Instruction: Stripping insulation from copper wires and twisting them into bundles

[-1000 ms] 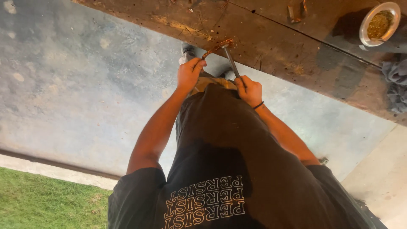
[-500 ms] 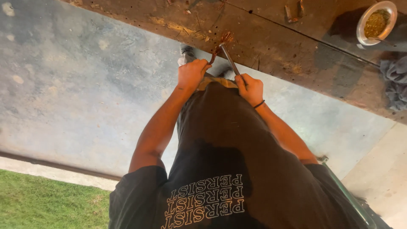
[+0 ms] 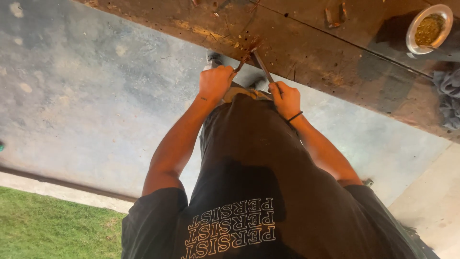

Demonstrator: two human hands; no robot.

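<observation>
Near the upper middle of the frame both hands meet at the edge of a worn, rust-stained wooden workbench (image 3: 335,62) that runs diagonally across the top. The left hand (image 3: 215,82) is closed into a fist, its fingers curled tight around the handle of a small reddish-brown tool (image 3: 243,61) whose tip points up and to the right onto the bench. Just beside it, the right hand (image 3: 285,98), with a dark band at the wrist, has its fingers wrapped together around the lower end of a long, flat metal blade (image 3: 262,66) that slants up and to the left. The two tips meet on the bench surface amid small reddish chips. At the upper right sits a round metal bowl (image 3: 427,29) of yellowish bits, well apart from the hands, with a grey cloth (image 3: 449,98) below it at the right edge. Grass (image 3: 52,225) fills the lower left corner.
</observation>
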